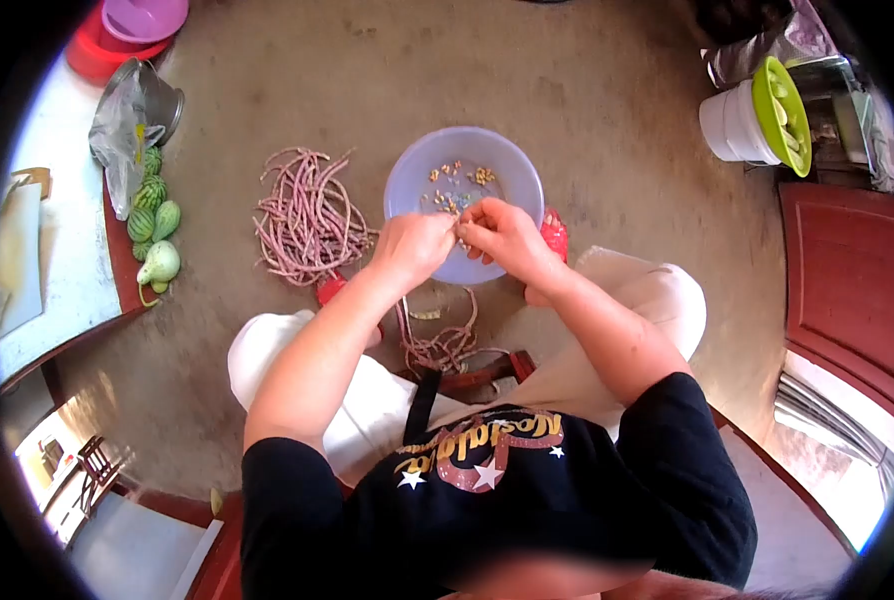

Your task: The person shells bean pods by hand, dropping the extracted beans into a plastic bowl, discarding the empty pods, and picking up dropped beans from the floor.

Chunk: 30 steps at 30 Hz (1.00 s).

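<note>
Both hands meet over the near part of a pale purple basin (407, 180) on the floor. My left hand (414, 243) is closed, its fingertips pinched on something too small to make out. Against it, my right hand (500, 238) has its fingers curled and pinched too, and what they hold is hidden. Small yellowish and pale pieces (482, 176) lie on the basin's bottom. Left of the basin is a heap of long purplish bean pods (310, 215). More strands and pods (445, 345) lie on the floor between my legs.
Along the left wall stand a metal pot (164, 100) with a plastic bag, striped green melons (141, 225) and a pale gourd (160, 262). At the right are a white bucket (732, 125) and a green basin (782, 115). My red-shod feet flank the purple basin.
</note>
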Each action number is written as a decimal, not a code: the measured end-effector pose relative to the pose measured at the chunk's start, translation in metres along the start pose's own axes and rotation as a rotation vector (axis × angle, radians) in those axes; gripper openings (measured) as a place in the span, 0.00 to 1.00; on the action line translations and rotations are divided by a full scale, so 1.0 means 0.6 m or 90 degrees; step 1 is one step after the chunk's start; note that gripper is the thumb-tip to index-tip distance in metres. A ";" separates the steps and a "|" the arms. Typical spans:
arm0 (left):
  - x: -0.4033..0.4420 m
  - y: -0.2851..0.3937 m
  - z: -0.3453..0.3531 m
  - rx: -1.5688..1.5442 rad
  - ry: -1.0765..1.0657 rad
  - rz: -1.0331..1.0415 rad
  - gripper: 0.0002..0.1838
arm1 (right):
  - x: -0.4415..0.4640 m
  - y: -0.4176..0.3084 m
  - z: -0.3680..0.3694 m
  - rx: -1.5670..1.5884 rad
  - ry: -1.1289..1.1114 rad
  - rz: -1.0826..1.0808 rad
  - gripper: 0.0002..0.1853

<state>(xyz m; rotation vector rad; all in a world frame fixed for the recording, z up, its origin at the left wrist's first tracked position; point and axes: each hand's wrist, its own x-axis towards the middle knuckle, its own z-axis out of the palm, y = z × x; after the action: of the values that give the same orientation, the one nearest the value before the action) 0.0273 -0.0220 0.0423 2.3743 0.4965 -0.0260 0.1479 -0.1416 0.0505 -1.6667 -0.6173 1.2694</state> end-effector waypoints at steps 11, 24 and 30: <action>-0.002 -0.005 -0.028 0.004 0.009 0.090 0.10 | 0.013 -0.006 -0.012 -0.004 -0.025 0.057 0.07; -0.147 0.025 -0.004 -0.006 -0.512 0.097 0.15 | -0.016 0.045 0.053 -0.271 -0.217 -0.014 0.08; -0.212 0.011 -0.042 0.001 -0.426 0.059 0.18 | -0.073 0.194 0.140 -0.412 -0.417 -0.106 0.13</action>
<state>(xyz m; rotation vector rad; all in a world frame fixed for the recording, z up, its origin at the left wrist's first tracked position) -0.0909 -0.0538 0.0848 2.2105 0.0609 -0.7468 0.0391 -0.1991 -0.0355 -1.6123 -1.6685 1.5956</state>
